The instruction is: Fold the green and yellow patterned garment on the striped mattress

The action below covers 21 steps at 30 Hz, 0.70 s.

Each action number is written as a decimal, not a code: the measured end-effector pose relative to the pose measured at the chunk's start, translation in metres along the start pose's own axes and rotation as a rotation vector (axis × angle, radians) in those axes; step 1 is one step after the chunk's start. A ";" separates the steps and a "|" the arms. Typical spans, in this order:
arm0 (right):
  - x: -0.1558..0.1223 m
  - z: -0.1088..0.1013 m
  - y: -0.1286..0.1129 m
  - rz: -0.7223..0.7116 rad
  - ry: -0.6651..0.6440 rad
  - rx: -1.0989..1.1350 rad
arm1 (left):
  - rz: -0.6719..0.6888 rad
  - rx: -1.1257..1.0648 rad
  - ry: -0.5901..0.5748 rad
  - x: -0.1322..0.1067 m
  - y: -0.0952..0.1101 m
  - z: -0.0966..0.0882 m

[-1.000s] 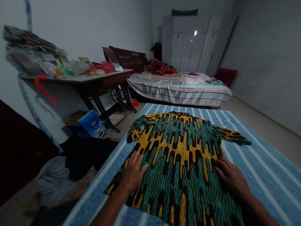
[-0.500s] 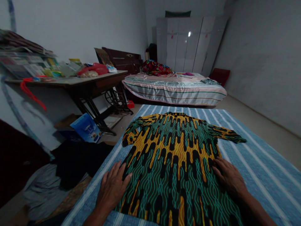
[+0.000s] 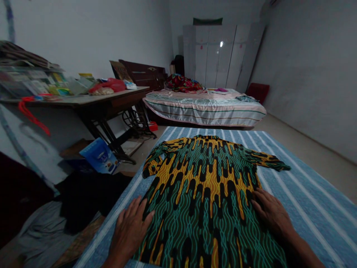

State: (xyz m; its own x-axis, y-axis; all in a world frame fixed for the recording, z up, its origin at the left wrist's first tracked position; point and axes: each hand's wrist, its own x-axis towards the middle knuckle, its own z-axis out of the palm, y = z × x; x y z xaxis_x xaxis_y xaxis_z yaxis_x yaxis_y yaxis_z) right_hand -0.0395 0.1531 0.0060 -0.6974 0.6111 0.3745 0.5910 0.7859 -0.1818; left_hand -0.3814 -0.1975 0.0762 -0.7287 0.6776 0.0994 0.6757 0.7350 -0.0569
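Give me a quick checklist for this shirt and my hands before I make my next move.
1. Shirt spread out on the sheet: ok.
2. Left hand at the shirt's left edge: ok.
3. Right hand at its right edge: ok.
4. Right sleeve extended outward: ok.
5. Left sleeve straight: not ok, it's bent.
6. Whole hem flat: cannot tell, much is out of frame.

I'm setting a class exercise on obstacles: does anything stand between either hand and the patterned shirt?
Nothing visible does. The left hand lies at one side edge of the patterned shirt and the right hand at the other, each partly over the fabric.
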 end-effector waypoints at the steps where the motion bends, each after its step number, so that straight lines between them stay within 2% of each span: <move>1: 0.000 0.000 0.000 0.001 0.003 0.002 | -0.001 -0.003 0.004 0.000 0.000 0.000; 11: 0.001 0.002 0.001 0.004 0.003 0.005 | 0.021 -0.003 0.049 0.002 -0.004 0.005; 16: 0.000 0.004 0.002 0.005 0.000 -0.013 | 0.008 0.021 0.026 0.002 -0.005 0.005; 19: 0.005 -0.003 -0.002 0.012 -0.023 -0.035 | -0.011 0.011 0.021 0.006 -0.007 0.003; 21: 0.014 -0.014 -0.013 0.032 -0.042 -0.083 | -0.023 -0.014 0.051 0.012 0.000 -0.004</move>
State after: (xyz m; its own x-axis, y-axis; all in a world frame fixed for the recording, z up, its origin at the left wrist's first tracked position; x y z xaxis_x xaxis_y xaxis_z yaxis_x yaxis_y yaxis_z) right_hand -0.0510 0.1498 0.0267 -0.6932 0.6404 0.3306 0.6435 0.7566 -0.1164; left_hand -0.3897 -0.1894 0.0813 -0.7373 0.6584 0.1512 0.6610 0.7494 -0.0399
